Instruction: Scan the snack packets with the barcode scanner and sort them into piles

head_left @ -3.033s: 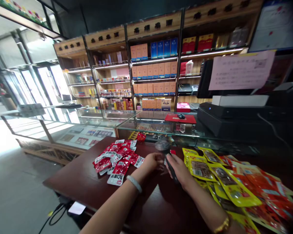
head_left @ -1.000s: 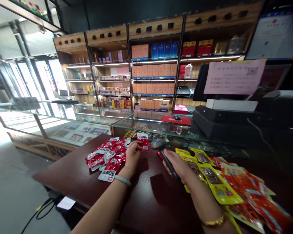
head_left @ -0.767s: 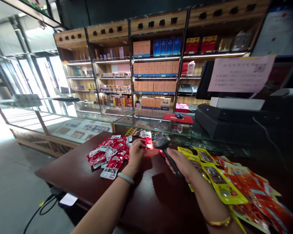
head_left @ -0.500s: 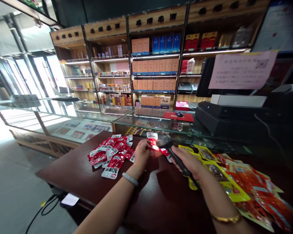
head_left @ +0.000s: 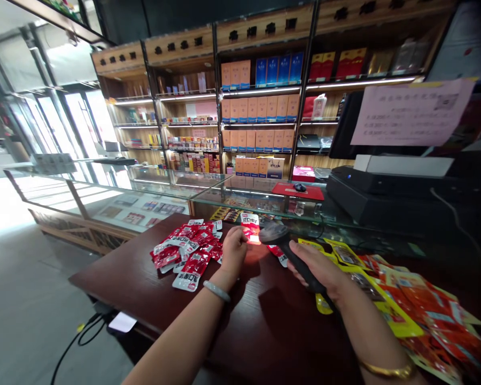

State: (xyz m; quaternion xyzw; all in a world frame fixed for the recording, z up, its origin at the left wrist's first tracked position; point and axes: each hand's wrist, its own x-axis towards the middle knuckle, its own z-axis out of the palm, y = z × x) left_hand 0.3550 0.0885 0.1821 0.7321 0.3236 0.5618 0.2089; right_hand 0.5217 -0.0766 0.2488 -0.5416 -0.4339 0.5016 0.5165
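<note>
Between the fingers of my left hand (head_left: 234, 250) is a small red and white snack packet (head_left: 250, 224), held upright above the dark brown table (head_left: 152, 305). My right hand (head_left: 316, 267) is wrapped round the handle of a black barcode scanner (head_left: 302, 262). The scanner's head faces the packet, and red light glows on the packet's lower part. Another red packet (head_left: 279, 255) lies behind the scanner, partly hidden. Left of my left hand spreads a pile of red and white packets (head_left: 192, 248).
Yellow packets (head_left: 393, 307) and orange-red packets (head_left: 428, 299) lie on the right. A glass display counter (head_left: 208, 190) runs behind the table. At the back right stands a monitor with a pink paper sheet (head_left: 409, 115). A mouse (head_left: 300, 187) rests on a red mat (head_left: 278, 188).
The view has swung slightly left, so most things appear further right. The scanner still faces the packet, which shows more of its front beside my left fingers.
</note>
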